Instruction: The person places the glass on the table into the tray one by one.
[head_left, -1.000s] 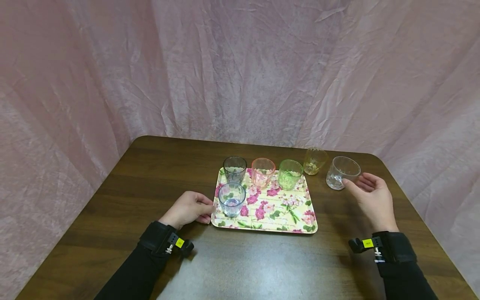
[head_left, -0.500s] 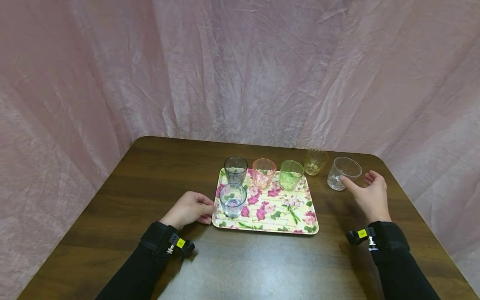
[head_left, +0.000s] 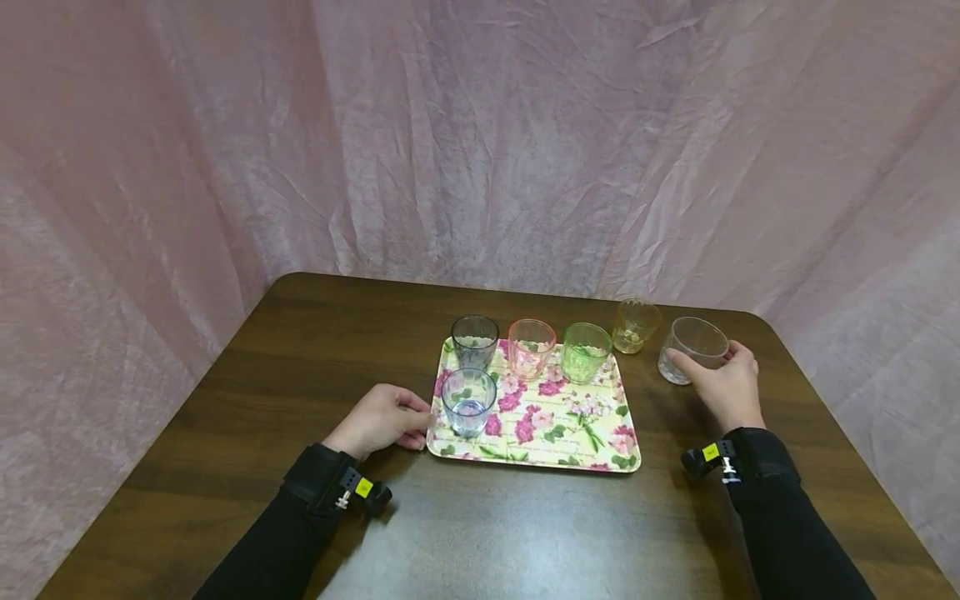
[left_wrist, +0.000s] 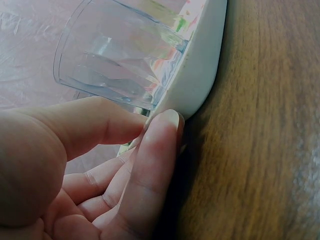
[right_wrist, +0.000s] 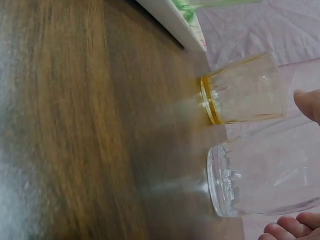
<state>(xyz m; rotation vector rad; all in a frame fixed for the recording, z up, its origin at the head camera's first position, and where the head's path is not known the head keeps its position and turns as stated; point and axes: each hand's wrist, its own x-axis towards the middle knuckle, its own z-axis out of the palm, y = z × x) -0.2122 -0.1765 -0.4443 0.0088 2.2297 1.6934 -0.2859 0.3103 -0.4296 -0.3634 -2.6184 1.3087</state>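
Note:
On the floral tray (head_left: 555,425) stand a blue-tinted glass (head_left: 468,404), a grey glass (head_left: 475,343), a pink glass (head_left: 532,350) and a green glass (head_left: 586,354). My left hand (head_left: 384,419) pinches the tray's left edge between thumb and fingers; the left wrist view shows the thumb (left_wrist: 150,170) at the white rim. To the right of the tray, my right hand (head_left: 723,387) is spread around a clear glass (head_left: 693,346) upright on the table. In the right wrist view, fingers (right_wrist: 292,227) lie just below that glass (right_wrist: 265,175), with a small gap; thumb contact is unclear.
A yellow glass (head_left: 636,327) stands on the brown wooden table (head_left: 337,333), between the tray and the clear glass. Behind the table's far edge hangs a pink curtain (head_left: 480,142).
My right hand has moved left and slightly away from me, bringing its thumb and fingers closer around the clear glass. My left hand stays at the tray's edge.

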